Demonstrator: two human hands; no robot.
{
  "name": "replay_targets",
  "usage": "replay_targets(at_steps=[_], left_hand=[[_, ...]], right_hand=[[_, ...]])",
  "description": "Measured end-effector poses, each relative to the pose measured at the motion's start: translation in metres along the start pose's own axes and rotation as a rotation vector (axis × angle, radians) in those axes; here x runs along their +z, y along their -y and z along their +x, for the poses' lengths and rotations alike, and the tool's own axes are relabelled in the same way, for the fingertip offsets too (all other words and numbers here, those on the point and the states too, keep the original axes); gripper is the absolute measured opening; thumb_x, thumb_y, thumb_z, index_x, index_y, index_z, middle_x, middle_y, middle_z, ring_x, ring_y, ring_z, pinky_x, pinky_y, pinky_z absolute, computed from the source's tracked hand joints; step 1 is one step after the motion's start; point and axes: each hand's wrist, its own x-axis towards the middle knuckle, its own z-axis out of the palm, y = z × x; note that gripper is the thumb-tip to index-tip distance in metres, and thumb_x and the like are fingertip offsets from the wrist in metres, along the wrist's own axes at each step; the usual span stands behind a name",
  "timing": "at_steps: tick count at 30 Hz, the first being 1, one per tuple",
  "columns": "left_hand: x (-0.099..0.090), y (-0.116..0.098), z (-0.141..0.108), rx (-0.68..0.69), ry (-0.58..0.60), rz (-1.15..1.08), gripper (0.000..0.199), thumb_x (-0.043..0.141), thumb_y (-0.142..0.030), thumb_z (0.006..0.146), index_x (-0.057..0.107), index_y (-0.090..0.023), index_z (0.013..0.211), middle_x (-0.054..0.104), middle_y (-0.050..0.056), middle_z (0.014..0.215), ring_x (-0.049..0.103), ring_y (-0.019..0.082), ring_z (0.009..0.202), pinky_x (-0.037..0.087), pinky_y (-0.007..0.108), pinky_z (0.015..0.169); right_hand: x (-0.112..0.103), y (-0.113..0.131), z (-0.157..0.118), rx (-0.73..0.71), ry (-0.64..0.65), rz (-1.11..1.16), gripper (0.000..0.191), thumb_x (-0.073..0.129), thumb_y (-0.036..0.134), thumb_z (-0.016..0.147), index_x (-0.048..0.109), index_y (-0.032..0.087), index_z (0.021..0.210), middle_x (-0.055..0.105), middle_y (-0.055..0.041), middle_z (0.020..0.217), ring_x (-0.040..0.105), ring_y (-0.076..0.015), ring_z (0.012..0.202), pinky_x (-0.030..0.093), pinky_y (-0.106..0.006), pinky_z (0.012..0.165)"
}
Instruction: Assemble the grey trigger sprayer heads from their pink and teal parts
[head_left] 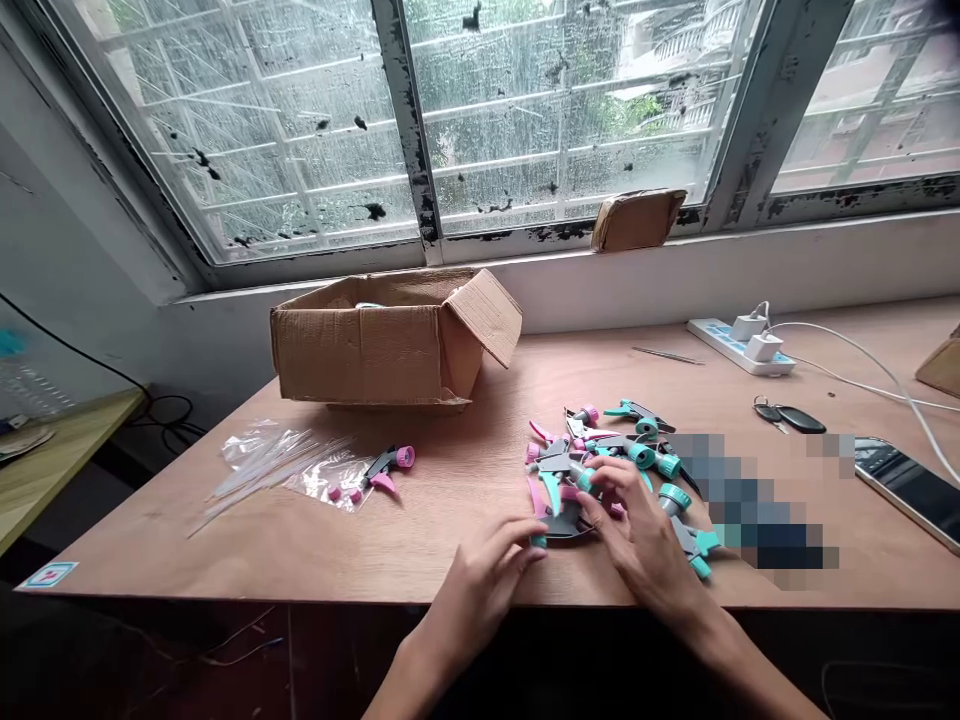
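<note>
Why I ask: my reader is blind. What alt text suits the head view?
The left hand pinches a teal part; the right hand touches a pile of teal and pink trigger pieces on a table beneath a window.

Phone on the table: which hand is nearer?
Right. The right hand is at the pile of trigger heads, left of the phone; the left hand is farther left, pinching a small teal piece.
</note>
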Motion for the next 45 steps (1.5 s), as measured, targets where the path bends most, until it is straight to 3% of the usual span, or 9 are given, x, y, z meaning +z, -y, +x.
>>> replay_targets(at_steps=[4,9,19,25,31,35,40,45], left_hand=[[-0.004,0.0,0.002,-0.289,-0.136,-0.204,0.02,0.061,-0.031,0.1,0.069,-0.022,0.115,0.071,0.005,0.101,0.07,0.017,0.088,0.058,0.027,0.081],[-0.005,0.0,0.004,-0.425,-0.191,-0.327,0.028,0.067,-0.04,0.094,0.069,-0.02,0.115,0.069,0.003,0.091,0.066,0.017,0.081,0.055,0.027,0.075],[-0.007,0.006,0.002,-0.436,-0.186,-0.319,0.026,0.068,-0.04,0.094,0.071,-0.02,0.111,0.073,0.005,0.095,0.065,0.018,0.083,0.054,0.028,0.077],[-0.009,0.003,0.003,-0.434,-0.152,-0.313,0.026,0.067,-0.038,0.095,0.073,-0.02,0.113,0.075,0.004,0.093,0.068,0.019,0.085,0.053,0.029,0.081],[-0.011,0.004,0.004,-0.37,-0.192,-0.352,0.021,0.07,-0.031,0.092,0.075,-0.021,0.109,0.074,0.006,0.107,0.07,0.022,0.099,0.053,0.029,0.089],[-0.011,0.003,0.003,-0.385,-0.206,-0.39,0.021,0.071,-0.033,0.091,0.074,-0.02,0.108,0.075,0.006,0.103,0.07,0.023,0.099,0.055,0.03,0.088],[-0.011,0.003,0.002,-0.378,-0.15,-0.323,0.02,0.068,-0.033,0.094,0.074,-0.022,0.11,0.074,0.006,0.103,0.069,0.021,0.095,0.054,0.028,0.083],[-0.011,0.001,0.001,-0.357,-0.1,-0.283,0.021,0.065,-0.032,0.096,0.075,-0.022,0.112,0.071,0.006,0.103,0.066,0.02,0.093,0.054,0.027,0.079]], right_hand=[[-0.005,0.002,-0.001,0.108,0.034,0.21,0.028,0.058,0.032,0.103,0.054,0.029,0.13,0.06,-0.0087,0.121,0.068,-0.0239,0.102,0.062,-0.036,0.081],[-0.01,0.004,-0.003,-0.034,0.067,0.142,0.028,0.064,0.027,0.099,0.065,0.029,0.126,0.057,-0.009,0.128,0.066,-0.0261,0.112,0.062,-0.034,0.081],[-0.012,0.011,-0.005,-0.196,0.216,0.094,0.03,0.066,0.019,0.097,0.065,0.031,0.125,0.062,-0.0074,0.123,0.067,-0.0254,0.107,0.064,-0.036,0.081],[-0.012,0.01,-0.006,-0.12,0.273,0.211,0.032,0.064,0.018,0.098,0.063,0.032,0.127,0.057,-0.0069,0.126,0.064,-0.0236,0.113,0.068,-0.032,0.081],[-0.01,0.004,-0.007,-0.08,0.302,0.29,0.035,0.064,0.019,0.097,0.063,0.033,0.13,0.055,-0.0073,0.132,0.065,-0.0246,0.117,0.069,-0.034,0.086],[-0.009,0.002,-0.008,-0.086,0.279,0.224,0.039,0.056,0.016,0.099,0.062,0.033,0.133,0.058,-0.0092,0.133,0.064,-0.0258,0.121,0.069,-0.032,0.081],[-0.013,0.009,-0.003,-0.179,0.184,0.126,0.036,0.054,0.013,0.099,0.07,0.032,0.125,0.07,-0.0074,0.107,0.071,-0.0235,0.101,0.066,-0.032,0.078],[-0.015,0.008,-0.001,-0.149,0.155,0.076,0.024,0.057,0.022,0.099,0.073,0.029,0.115,0.067,-0.0103,0.128,0.07,-0.0268,0.106,0.063,-0.036,0.079]])
